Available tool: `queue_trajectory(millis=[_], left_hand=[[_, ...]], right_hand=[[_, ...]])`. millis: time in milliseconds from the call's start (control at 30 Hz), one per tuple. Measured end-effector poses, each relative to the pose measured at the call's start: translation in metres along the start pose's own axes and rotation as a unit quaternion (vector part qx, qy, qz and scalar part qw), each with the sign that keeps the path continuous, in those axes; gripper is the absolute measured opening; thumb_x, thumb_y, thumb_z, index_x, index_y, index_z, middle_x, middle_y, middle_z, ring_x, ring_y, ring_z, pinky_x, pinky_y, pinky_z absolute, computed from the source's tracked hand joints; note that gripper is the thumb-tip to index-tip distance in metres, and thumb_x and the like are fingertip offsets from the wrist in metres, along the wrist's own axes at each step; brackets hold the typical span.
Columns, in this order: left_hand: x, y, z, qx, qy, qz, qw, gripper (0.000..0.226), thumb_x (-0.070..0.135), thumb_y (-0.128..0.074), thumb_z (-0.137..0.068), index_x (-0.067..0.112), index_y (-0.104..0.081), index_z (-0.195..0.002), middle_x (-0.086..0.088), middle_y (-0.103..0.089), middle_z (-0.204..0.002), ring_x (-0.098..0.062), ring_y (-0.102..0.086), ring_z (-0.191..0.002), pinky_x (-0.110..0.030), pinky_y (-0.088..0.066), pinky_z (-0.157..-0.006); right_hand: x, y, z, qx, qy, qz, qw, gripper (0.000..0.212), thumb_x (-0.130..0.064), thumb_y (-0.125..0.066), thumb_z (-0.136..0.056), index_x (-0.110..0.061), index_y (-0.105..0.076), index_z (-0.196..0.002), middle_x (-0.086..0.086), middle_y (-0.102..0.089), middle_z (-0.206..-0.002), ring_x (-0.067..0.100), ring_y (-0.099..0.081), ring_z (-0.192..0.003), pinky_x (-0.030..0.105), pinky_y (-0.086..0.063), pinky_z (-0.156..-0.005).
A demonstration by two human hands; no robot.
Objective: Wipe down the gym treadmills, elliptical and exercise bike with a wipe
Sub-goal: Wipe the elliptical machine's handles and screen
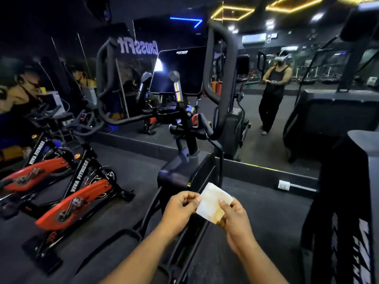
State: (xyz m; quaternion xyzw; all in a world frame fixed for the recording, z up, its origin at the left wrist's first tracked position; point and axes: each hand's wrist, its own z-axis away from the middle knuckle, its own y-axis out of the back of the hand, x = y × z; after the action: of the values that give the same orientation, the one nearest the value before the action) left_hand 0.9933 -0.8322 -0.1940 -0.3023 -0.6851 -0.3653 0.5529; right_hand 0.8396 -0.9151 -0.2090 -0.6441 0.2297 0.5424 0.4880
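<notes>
I hold a folded white wipe (212, 201) in both hands, low in front of me. My left hand (180, 208) pinches its left edge, and my right hand (233, 220) grips its right side with the thumb on top. Straight ahead stands the black elliptical (184, 167), with a dark console screen (180, 70) and tall curved handlebars (220, 78). Two red and black exercise bikes (78, 199) stand on the floor to my left. A dark treadmill (346, 201) rises at the right edge, partly cut off.
A mirror wall (287, 130) runs behind the machines and reflects a person wearing a headset (274, 89). A white socket (284, 185) sits at the mirror's base. Dark rubber floor (127, 173) lies between the bikes and the elliptical.
</notes>
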Motion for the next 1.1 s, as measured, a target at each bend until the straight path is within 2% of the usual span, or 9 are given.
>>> queue_trajectory(millis=[133,267,433,500,600,700,800,900,1100], left_hand=[[0.029,-0.005,-0.069,-0.008,-0.037,-0.007,0.999,0.006,0.011,-0.070,-0.096,0.014,-0.075,-0.096,0.002,-0.076,-0.082,-0.006,-0.065,-0.073,-0.019,-0.050,-0.069],[0.060,-0.006,-0.131,-0.017,-0.070,-0.005,0.997,0.006,0.012,-0.070,-0.096,0.013,-0.075,-0.097,-0.002,-0.077,-0.087,-0.013,-0.068,-0.080,-0.033,-0.057,-0.078],[0.102,-0.001,-0.221,-0.021,-0.151,0.016,0.988,0.007,0.007,-0.066,-0.097,0.009,-0.073,-0.100,0.005,-0.075,-0.078,-0.002,-0.064,-0.071,-0.016,-0.049,-0.067],[0.119,0.004,-0.258,-0.020,-0.177,0.031,0.984,0.008,0.006,-0.065,-0.098,0.007,-0.072,-0.102,0.003,-0.074,-0.076,-0.002,-0.064,-0.069,-0.022,-0.054,-0.070],[0.146,0.015,-0.320,-0.016,-0.233,0.026,0.972,0.008,0.018,-0.069,-0.097,0.022,-0.072,-0.104,0.002,-0.075,-0.090,-0.012,-0.068,-0.084,-0.043,-0.060,-0.084],[0.172,0.021,-0.368,0.002,-0.295,0.003,0.956,0.012,0.020,-0.070,-0.096,0.028,-0.069,-0.105,0.000,-0.070,-0.102,-0.010,-0.064,-0.090,-0.036,-0.056,-0.090],[0.196,0.024,-0.405,0.032,-0.342,-0.032,0.939,0.026,0.014,-0.069,-0.095,0.019,-0.066,-0.121,0.002,-0.059,-0.113,-0.004,-0.057,-0.095,-0.034,-0.051,-0.098],[0.214,0.024,-0.433,0.040,-0.364,-0.078,0.927,0.041,0.020,-0.069,-0.095,0.017,-0.059,-0.135,-0.002,-0.053,-0.130,-0.020,-0.055,-0.120,-0.043,-0.045,-0.109],[0.248,0.016,-0.460,0.087,-0.431,-0.293,0.849,0.065,0.043,-0.049,-0.104,0.027,-0.023,-0.161,0.000,-0.017,-0.167,-0.020,-0.016,-0.153,-0.045,-0.026,-0.120]], right_hand=[[-0.044,-0.008,-0.062,-0.003,0.038,0.002,0.999,0.019,-0.009,-0.053,-0.103,-0.008,-0.066,-0.115,0.015,-0.077,-0.102,0.025,-0.075,-0.086,0.034,-0.060,-0.067],[-0.087,-0.021,-0.111,-0.014,0.090,0.022,0.996,0.019,-0.010,-0.052,-0.104,-0.008,-0.067,-0.114,0.014,-0.077,-0.102,0.028,-0.075,-0.091,0.037,-0.060,-0.072],[-0.148,-0.051,-0.185,0.012,0.184,0.040,0.982,0.017,-0.012,-0.055,-0.103,-0.009,-0.068,-0.113,0.015,-0.077,-0.102,0.026,-0.075,-0.088,0.036,-0.061,-0.068],[-0.173,-0.067,-0.212,0.033,0.224,0.050,0.973,0.015,-0.011,-0.055,-0.103,-0.010,-0.069,-0.109,0.017,-0.076,-0.104,0.024,-0.073,-0.086,0.038,-0.060,-0.071],[-0.216,-0.093,-0.253,0.044,0.286,0.073,0.954,0.015,-0.011,-0.056,-0.102,-0.013,-0.070,-0.108,0.015,-0.076,-0.105,0.026,-0.071,-0.091,0.049,-0.057,-0.085],[-0.250,-0.116,-0.283,0.051,0.334,0.118,0.934,0.015,-0.014,-0.058,-0.102,-0.016,-0.072,-0.107,0.013,-0.076,-0.103,0.029,-0.070,-0.095,0.058,-0.053,-0.094],[-0.273,-0.135,-0.308,0.059,0.365,0.137,0.919,0.017,-0.011,-0.057,-0.102,-0.017,-0.073,-0.105,0.012,-0.077,-0.101,0.029,-0.070,-0.093,0.059,-0.052,-0.094],[-0.290,-0.146,-0.326,0.066,0.378,0.150,0.911,0.017,-0.014,-0.058,-0.103,-0.018,-0.073,-0.109,0.012,-0.076,-0.105,0.032,-0.070,-0.098,0.061,-0.053,-0.097],[-0.330,-0.150,-0.337,0.075,0.443,0.206,0.870,0.023,-0.012,-0.056,-0.103,-0.025,-0.075,-0.106,0.008,-0.077,-0.101,0.036,-0.069,-0.102,0.058,-0.054,-0.095]])
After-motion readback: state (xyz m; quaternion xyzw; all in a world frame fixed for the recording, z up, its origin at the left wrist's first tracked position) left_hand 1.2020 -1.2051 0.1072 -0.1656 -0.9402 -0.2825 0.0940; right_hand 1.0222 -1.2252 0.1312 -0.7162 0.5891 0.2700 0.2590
